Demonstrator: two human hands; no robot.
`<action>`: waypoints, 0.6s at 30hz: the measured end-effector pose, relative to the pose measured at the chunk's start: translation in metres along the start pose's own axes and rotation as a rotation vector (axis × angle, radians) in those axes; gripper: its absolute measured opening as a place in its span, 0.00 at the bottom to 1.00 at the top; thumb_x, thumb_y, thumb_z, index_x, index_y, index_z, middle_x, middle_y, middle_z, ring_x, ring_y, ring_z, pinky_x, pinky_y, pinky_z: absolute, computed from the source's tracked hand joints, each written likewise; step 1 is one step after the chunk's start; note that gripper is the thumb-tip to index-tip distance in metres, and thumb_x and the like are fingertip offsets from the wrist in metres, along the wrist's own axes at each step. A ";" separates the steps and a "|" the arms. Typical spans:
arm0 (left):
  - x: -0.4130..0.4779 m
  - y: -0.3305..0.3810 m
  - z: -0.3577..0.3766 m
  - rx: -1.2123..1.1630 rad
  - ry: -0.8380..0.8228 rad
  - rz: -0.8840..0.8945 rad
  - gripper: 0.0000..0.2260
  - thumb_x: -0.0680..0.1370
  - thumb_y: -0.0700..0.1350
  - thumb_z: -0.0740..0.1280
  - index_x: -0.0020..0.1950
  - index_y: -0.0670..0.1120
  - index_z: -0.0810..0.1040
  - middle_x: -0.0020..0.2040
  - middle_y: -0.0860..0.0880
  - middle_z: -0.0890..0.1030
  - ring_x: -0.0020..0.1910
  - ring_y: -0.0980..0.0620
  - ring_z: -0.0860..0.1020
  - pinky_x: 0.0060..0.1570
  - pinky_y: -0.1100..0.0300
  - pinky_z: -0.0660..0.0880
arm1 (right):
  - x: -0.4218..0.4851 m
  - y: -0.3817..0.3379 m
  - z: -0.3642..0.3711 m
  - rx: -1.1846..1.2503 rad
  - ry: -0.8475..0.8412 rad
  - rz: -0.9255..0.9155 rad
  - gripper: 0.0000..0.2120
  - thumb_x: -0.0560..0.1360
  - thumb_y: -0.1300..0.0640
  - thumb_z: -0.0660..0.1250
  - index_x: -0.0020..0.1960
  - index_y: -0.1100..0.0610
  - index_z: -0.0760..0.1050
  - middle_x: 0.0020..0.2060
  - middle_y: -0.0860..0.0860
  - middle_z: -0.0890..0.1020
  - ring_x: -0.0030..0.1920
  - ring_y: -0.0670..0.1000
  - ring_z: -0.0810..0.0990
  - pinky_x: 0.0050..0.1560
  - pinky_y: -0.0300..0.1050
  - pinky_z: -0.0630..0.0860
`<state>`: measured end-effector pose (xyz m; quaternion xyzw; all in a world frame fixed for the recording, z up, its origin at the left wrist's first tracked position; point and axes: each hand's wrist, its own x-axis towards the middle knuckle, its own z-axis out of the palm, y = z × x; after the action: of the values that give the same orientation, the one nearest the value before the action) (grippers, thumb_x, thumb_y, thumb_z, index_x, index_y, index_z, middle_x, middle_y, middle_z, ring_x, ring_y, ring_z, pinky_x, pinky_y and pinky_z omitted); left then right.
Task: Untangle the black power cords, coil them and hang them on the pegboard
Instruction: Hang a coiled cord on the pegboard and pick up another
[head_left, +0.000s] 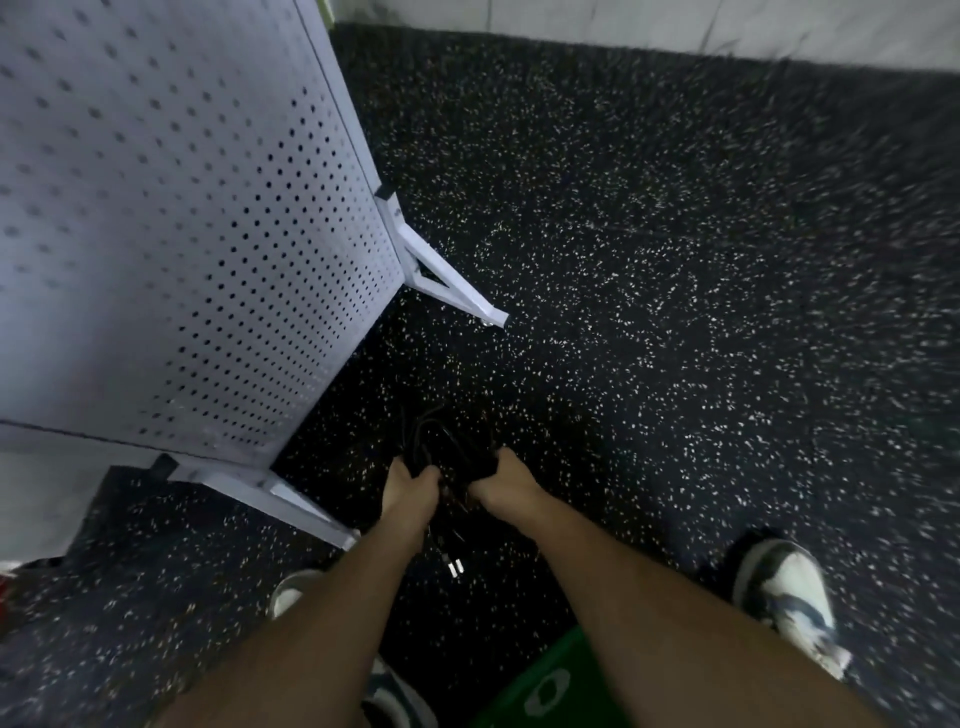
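A tangle of black power cords (449, 449) lies bunched between my hands, low over the dark speckled floor. My left hand (410, 486) grips the bundle's left side, fingers curled round it. On the right side, my right hand (501, 480) holds the bundle the same way. A plug with metal prongs (454, 566) dangles below my left wrist. The white pegboard (171, 234) stands to the left on white feet, its holes bare in the part I see. The cords are hard to make out against the floor.
The pegboard's angled feet (457, 291) (275, 499) jut out onto the black speckled floor (675, 312). A pale wall (675, 26) runs along the top. My shoes (789, 592) (288, 592) are at the bottom, with a green shirt edge (550, 680) between my arms.
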<state>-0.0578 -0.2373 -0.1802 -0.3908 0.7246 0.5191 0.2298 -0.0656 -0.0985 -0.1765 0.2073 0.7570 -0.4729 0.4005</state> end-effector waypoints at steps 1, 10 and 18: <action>-0.011 0.006 -0.002 -0.008 -0.020 0.036 0.21 0.76 0.44 0.67 0.69 0.44 0.74 0.52 0.46 0.83 0.49 0.47 0.82 0.48 0.55 0.81 | -0.005 0.000 -0.005 0.051 -0.009 -0.017 0.29 0.61 0.50 0.76 0.59 0.59 0.76 0.50 0.52 0.83 0.50 0.51 0.84 0.53 0.47 0.83; -0.126 0.084 -0.050 -0.022 -0.156 0.387 0.11 0.78 0.38 0.68 0.60 0.46 0.80 0.45 0.45 0.86 0.43 0.48 0.84 0.44 0.55 0.81 | -0.126 -0.073 -0.060 0.317 0.153 -0.364 0.32 0.73 0.61 0.75 0.71 0.55 0.62 0.50 0.48 0.79 0.47 0.43 0.78 0.39 0.27 0.72; -0.269 0.187 -0.100 -0.001 0.092 0.916 0.05 0.85 0.44 0.63 0.51 0.49 0.77 0.37 0.48 0.80 0.31 0.62 0.80 0.37 0.58 0.77 | -0.261 -0.163 -0.084 0.116 0.353 -0.876 0.35 0.84 0.55 0.60 0.82 0.52 0.42 0.67 0.46 0.71 0.63 0.47 0.74 0.62 0.38 0.69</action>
<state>-0.0428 -0.2131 0.1611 -0.0527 0.8317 0.5499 -0.0560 -0.0586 -0.0835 0.1420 -0.0321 0.8019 -0.5964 0.0165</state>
